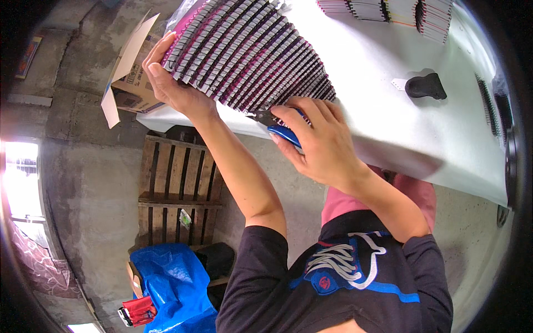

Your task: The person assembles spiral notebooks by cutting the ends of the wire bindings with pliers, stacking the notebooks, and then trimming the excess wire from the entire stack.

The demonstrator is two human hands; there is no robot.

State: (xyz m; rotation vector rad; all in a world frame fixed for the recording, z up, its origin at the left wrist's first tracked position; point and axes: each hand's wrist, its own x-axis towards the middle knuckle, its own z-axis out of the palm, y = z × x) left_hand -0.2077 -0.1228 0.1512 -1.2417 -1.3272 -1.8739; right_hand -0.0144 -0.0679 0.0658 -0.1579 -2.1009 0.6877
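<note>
A long, fanned stack of spiral-bound notebooks (239, 53) lies on the white-covered table, its bound spines toward me, in grey, black and magenta. My left hand (169, 83) grips the left end of the stack, with fingers along its outer side and the thumb bent near the corner. Closed around blue-handled pliers (285, 135), my right hand (316, 133) is at the near edge of the stack. The metal jaws are at the lower end of a spine; whether they grip the wire is too small to tell.
More bound notebooks (433, 19) stand at the far right. A black rounded object (426, 87) with a pale tip and black binding coils (487, 105) lie on the table (377, 111). An open cardboard box (133, 83) is at left, above a wooden pallet (180, 177) and blue sheeting (172, 283).
</note>
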